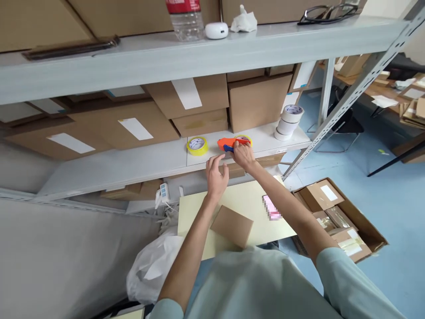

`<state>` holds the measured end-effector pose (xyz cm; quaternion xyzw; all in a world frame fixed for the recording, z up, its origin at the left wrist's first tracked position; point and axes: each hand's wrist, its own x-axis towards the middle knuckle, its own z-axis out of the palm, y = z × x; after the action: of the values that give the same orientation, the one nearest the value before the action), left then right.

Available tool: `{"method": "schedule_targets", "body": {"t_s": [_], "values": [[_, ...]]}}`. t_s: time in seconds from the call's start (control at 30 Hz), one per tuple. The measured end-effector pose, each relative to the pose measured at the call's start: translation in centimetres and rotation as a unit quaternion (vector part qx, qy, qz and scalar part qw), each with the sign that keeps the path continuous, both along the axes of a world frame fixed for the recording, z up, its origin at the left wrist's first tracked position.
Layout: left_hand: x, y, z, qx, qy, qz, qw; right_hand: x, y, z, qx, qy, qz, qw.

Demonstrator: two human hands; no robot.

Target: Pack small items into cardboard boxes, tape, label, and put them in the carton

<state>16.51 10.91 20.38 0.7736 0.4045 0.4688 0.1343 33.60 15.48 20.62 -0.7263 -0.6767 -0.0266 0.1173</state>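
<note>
My right hand [244, 155] is closed around an orange and blue tape dispenser [224, 143], held at the front edge of the middle shelf. A yellow ring of tape [246, 138] shows just behind my right knuckles; I cannot tell whether it sits in the dispenser or on the shelf. My left hand [217, 177] is raised a little lower and to the left, its fingers apart and curved, with nothing in them. Left of the dispenser, a yellow tape roll [197, 145] lies on the shelf. Below my hands a small brown carton [232, 225] rests on the pale table [192, 208].
White tape rolls [288, 122] are stacked at the shelf's right end. Cartons [260, 102] line its back. An upper shelf [212, 57] bears a bottle [186, 22] and glasses [327, 14]. A phone [272, 208] lies on the table; an open box [375, 241] stands right, a white bag [152, 270] left.
</note>
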Motion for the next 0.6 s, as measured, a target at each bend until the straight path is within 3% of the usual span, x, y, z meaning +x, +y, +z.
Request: {"method": "schedule_targets", "body": {"t_s": [0.13,0.27,0.37,0.43,0.5,0.53,0.6], "values": [[-3.2,-0.5,-2.9,-0.045,0.006,-0.005,0.999,-0.2,1.7,-1.5,-0.026,0.01,0.009,1.0],[-5.9,-1.1,-8.8,-0.149,0.032,0.009,0.988,0.5,-0.8,-3.3,0.092,0.031,0.015,0.995],[-8.0,-2.1,-14.4,-0.263,0.076,0.02,0.962,1.0,-6.7,-6.7,0.142,0.08,-0.026,0.986],[-9.2,-3.1,-17.9,-0.354,0.114,0.034,0.928,0.8,-12.3,-10.2,0.108,0.131,-0.093,0.981],[-9.9,-4.0,-20.7,-0.434,0.154,0.039,0.887,0.2,-18.2,-14.1,0.022,0.211,-0.179,0.961],[-10.0,-4.4,-21.8,-0.465,0.171,0.035,0.868,-0.2,-20.9,-16.0,-0.042,0.263,-0.222,0.938],[-9.9,-4.8,-23.3,-0.513,0.197,0.019,0.835,-1.2,-25.2,-19.4,-0.166,0.39,-0.308,0.852]]}}
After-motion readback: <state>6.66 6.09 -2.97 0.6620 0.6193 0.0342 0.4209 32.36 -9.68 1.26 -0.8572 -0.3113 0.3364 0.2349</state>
